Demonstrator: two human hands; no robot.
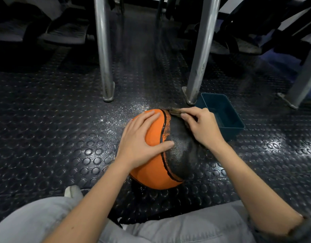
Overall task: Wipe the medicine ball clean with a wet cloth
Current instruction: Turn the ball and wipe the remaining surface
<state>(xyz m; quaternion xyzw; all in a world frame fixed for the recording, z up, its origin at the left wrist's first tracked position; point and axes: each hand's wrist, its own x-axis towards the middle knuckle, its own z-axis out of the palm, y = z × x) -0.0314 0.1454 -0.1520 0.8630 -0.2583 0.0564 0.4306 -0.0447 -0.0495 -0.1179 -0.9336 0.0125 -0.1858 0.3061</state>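
Left hand (142, 137) spread flat on medicine ball (158, 169); right hand (201, 127) pinches cloth (175, 112) against ball's far top. Teal tub (221, 111) beyond right hand.

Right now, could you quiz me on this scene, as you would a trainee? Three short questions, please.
1. True or false: the left hand lies flat on the ball.
2. Which one holds the cloth? A) left hand B) right hand C) neither
3. Fill in: the tub stands on the floor to the ball's ___ side.

Key: 1 true; 2 B; 3 right.
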